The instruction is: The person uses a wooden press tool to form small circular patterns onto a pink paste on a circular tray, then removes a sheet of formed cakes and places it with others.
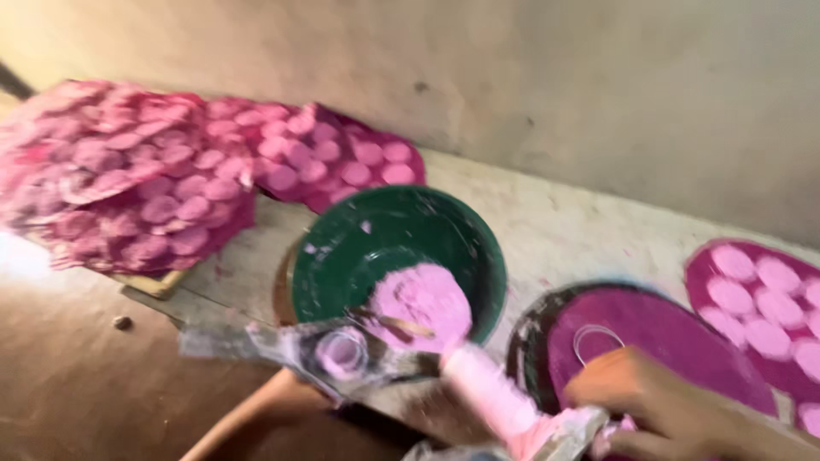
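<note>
**Head view: pink paste at the green bowl**

Your right hand (675, 410) is curled shut on a paste-smeared bag (504, 401), just right of the green bowl (397, 256). Pink paste (423, 299) sits inside the bowl. Your left forearm (256, 414) shows below it; that hand's grip is hidden.

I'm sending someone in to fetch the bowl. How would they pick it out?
Along the pale wall, between the stacked pink-dotted sheets and the round magenta tray, sits the green bowl. It alone is green and deep, with pink powder heaped inside.
</note>
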